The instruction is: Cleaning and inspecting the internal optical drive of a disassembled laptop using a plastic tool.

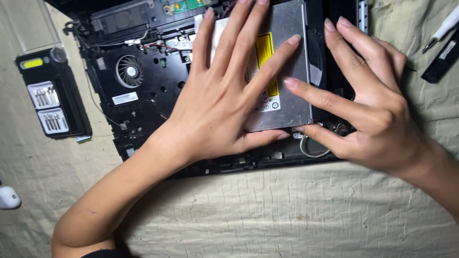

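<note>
An opened black laptop chassis (143, 95) lies on a cream quilted cloth, its round cooling fan (129, 71) and wiring exposed. A flat silver optical drive (287, 57) with a yellow label sits in the chassis at the centre right. My left hand (224, 100) lies flat on the drive with fingers spread, thumb at its near edge. My right hand (368, 105) touches the drive's right side, index finger on its top near the right edge and thumb under its near right corner.
A black case of screwdriver bits (52, 95) lies to the left of the chassis. A white-handled screwdriver (442, 28) and a black strip part (440, 59) rest at the upper right. A small white object (8, 197) sits at the left edge.
</note>
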